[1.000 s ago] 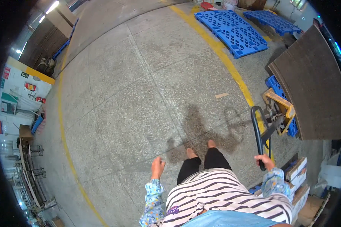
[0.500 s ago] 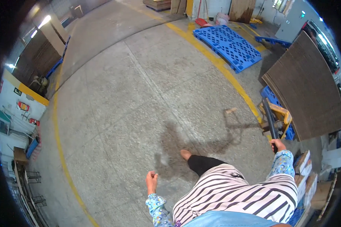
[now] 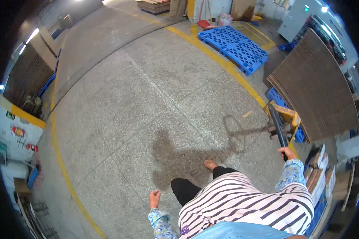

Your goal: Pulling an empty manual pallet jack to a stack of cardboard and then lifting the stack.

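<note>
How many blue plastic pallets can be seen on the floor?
2: one bare blue pallet beyond the yellow line, another blue pallet under the cardboard stack on the right. More may be hidden behind it.

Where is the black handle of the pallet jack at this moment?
In the head view, the black handle is at the right, gripped by the right hand, just in front of the stacked brown cardboard sheets.

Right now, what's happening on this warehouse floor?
A person in a striped top walks across the concrete floor. The right hand grips the black handle of a yellow pallet jack, which carries a tall stack of brown cardboard sheets on a blue pallet. The left hand hangs loosely curled at the side, holding nothing. An empty blue pallet lies ahead beside a yellow floor line.
</note>
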Demonstrator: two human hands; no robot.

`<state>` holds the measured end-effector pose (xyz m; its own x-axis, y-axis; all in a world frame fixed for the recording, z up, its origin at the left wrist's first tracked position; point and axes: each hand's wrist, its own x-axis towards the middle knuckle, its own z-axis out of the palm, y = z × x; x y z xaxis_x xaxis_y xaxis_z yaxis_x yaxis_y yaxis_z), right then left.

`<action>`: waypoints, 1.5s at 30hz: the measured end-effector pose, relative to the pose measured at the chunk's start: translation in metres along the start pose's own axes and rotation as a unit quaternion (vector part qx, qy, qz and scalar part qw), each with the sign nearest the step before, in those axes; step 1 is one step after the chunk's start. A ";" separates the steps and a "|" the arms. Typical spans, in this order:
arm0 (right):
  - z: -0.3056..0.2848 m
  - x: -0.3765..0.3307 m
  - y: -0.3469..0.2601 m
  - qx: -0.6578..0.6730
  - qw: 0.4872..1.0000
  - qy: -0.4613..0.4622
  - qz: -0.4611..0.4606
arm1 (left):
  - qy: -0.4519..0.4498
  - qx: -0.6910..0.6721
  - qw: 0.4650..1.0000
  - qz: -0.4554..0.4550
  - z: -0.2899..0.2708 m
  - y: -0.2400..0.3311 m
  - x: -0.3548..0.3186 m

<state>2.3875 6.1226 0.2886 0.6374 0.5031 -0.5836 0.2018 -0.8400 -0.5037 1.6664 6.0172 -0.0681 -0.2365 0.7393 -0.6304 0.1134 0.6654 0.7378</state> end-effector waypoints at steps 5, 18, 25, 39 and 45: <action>0.083 -0.058 -0.029 0.006 1.000 0.014 -0.024 | 0.006 -0.069 0.997 -0.015 -0.094 -0.043 0.037; 0.266 -0.172 -0.060 0.028 0.999 0.010 -0.015 | -0.004 -0.131 0.989 -0.071 -0.202 -0.075 0.082; 0.374 -0.226 -0.095 0.057 0.998 -0.008 -0.001 | -0.062 -0.099 0.993 0.021 -0.222 -0.021 0.194; 0.585 -0.276 -0.188 0.156 0.986 0.016 0.056 | -0.055 -0.185 0.980 -0.055 -0.416 0.034 0.357; 0.701 -0.322 -0.268 0.166 0.985 0.034 0.038 | -0.057 -0.181 0.974 -0.121 -0.509 0.018 0.425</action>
<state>1.6074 6.3281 0.1647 0.6925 0.4162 -0.5893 -0.0964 -0.7562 -0.6472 1.0766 6.2906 -0.1996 -0.1025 0.5850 -0.8045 -0.2850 0.7576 0.5872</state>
